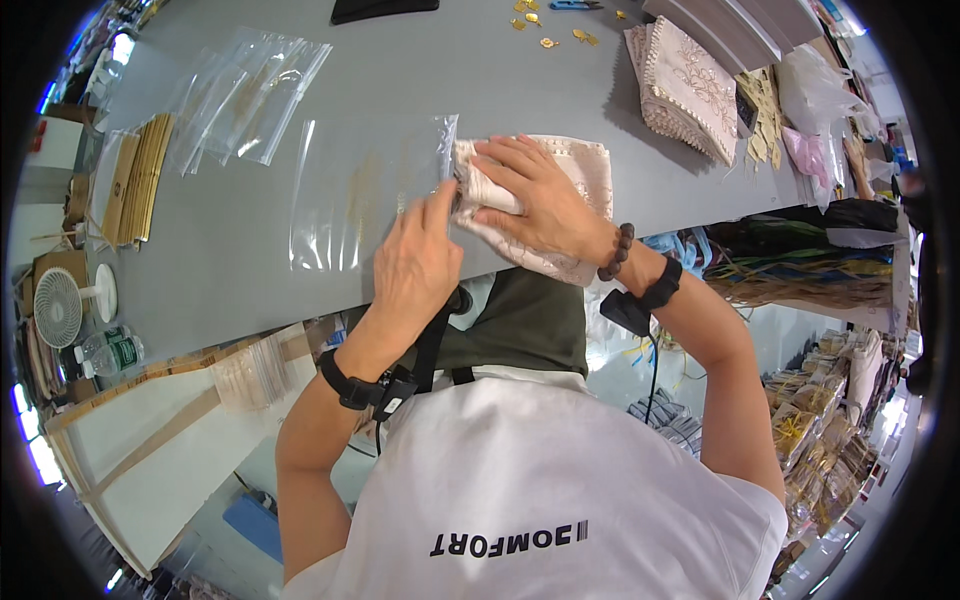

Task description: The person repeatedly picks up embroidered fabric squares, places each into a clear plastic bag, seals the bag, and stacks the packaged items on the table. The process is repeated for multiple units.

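A folded pale pink cloth (585, 165) with a scalloped trim and embroidery lies near the table's front edge. My right hand (545, 205) grips it from above, thumb and fingers on either side of a rolled-up fold. A clear plastic bag (335, 200) lies flat to its left, its open edge meeting the cloth. My left hand (418, 260) is closed at that edge, with the fingertips on the bag's lip close to the cloth. The undersides of the fingers are hidden. A stack of similar folded cloths (685, 90) sits farther right.
More clear bags (250, 95) lie at the back left, beside a bundle of brown cards (140, 180). Gold tags (530, 18), blue snips (576, 5) and a black flat item (385, 8) are at the far edge. A small fan (60, 307) stands left.
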